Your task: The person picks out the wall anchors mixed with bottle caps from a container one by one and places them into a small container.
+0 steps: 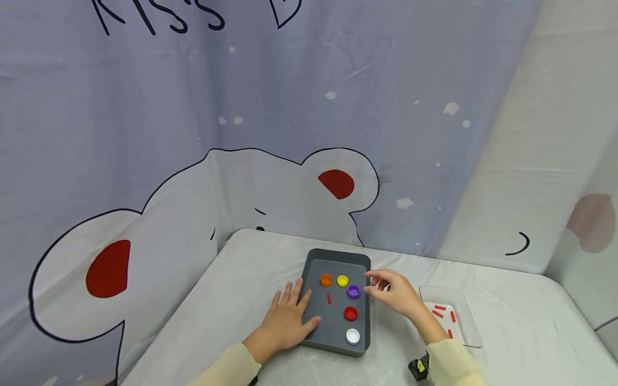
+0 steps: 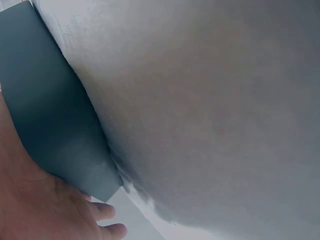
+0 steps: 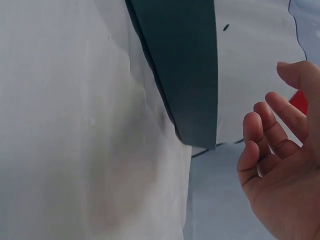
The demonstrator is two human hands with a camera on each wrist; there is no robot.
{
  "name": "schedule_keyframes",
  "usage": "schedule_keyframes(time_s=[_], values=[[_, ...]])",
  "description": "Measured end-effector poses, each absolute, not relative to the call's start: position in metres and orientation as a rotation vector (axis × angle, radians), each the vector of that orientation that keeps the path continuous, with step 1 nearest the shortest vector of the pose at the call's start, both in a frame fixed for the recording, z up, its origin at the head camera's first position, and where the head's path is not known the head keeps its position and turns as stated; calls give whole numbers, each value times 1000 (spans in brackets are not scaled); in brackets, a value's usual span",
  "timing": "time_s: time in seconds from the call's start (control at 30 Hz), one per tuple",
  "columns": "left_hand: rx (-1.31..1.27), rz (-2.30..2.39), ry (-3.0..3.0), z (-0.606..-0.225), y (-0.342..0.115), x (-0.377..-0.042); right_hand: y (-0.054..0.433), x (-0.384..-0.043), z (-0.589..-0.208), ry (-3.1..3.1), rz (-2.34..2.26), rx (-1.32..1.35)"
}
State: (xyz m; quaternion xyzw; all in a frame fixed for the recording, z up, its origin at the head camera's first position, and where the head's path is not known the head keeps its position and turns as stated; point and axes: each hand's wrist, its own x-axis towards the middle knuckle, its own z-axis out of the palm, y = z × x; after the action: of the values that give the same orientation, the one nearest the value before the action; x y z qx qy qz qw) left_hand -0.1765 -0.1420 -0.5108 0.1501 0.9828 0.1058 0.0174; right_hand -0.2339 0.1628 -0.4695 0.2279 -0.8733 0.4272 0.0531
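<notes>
A dark grey rectangular tray (image 1: pixel 321 320) lies on the table. My left hand (image 1: pixel 285 324) rests on its left edge with spread fingers; the left wrist view shows the palm (image 2: pixel 40 210) against the tray's outer wall (image 2: pixel 55 100). Inside the tray are round caps: orange (image 1: pixel 326 280), yellow (image 1: pixel 343 281), purple (image 1: pixel 353 291), red (image 1: pixel 350 313) and white (image 1: pixel 353 336). A short red stick (image 1: pixel 329 298) lies left of the purple one. Over the right rim, beside the purple cap, my right hand (image 1: pixel 393 292) is loosely bent, thumb apart from the fingers, holding nothing.
A clear plastic box (image 1: pixel 468 324) with several short red sticks (image 1: pixel 437 313) stands right of the tray, beside my right forearm. White cloth (image 1: pixel 260 268) covers the table. A printed curtain (image 1: pixel 289 96) hangs behind it.
</notes>
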Motion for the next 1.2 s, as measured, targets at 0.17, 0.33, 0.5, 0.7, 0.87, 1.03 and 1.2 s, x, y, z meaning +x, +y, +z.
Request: schedule_keyframes(time_s=[0.17,0.33,0.5,0.7,0.87,1.03,1.2], values=[[471,323,3060,-512,-142,-177,148,-239,-473,-2650,1332,768],[470,300,3059,-512,-142,-177,134,-244,-477,-2644,1315,877],[461,292,3059,-511,-142,-177,123,-250,-480,-2645,1282,967],[467,297,3049,-507,-141,-176,112,-255,-484,-2699,1229,1044],[476,284,3037,-506,-142,-177,104,-258,-486,-2755,1159,1102],[477,280,3029,-506,-142,-177,96,-264,-488,-2829,999,1152],[468,290,3024,-507,-142,-177,90,-269,-491,-2860,810,1184]])
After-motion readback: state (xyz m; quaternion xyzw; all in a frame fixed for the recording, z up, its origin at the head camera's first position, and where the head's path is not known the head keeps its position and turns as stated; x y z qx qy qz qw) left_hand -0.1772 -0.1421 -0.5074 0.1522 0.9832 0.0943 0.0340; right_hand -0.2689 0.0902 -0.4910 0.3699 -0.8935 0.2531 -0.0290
